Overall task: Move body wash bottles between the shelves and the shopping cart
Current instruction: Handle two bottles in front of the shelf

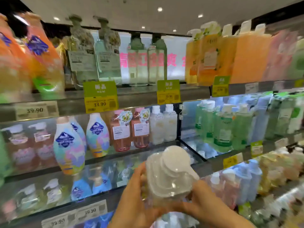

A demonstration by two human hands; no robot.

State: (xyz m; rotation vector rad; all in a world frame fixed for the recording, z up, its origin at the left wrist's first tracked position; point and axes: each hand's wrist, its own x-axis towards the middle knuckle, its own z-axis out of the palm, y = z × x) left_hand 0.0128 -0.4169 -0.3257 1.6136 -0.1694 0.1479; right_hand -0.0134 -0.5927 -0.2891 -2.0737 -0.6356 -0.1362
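- The left hand (131,193) and the right hand (207,203) both grip one pale body wash bottle (167,176) with a white pump, in front of the shelves (139,96).
- The bottle's own label cannot be read.
- The price tags read 33.90 (100,104) on the upper shelf edge and 39.90 (35,110) at its left end.
- Green cards (99,87) carry blurred white characters.
- Brand names on the shelf bottles are too blurred to read.

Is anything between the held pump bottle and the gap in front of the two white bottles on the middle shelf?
Nothing visible blocks it. Both hands, left hand and right hand, hold the clear pump bottle below and in front of that shelf; the space before the white bottles looks open, with pink bottles standing to its left.
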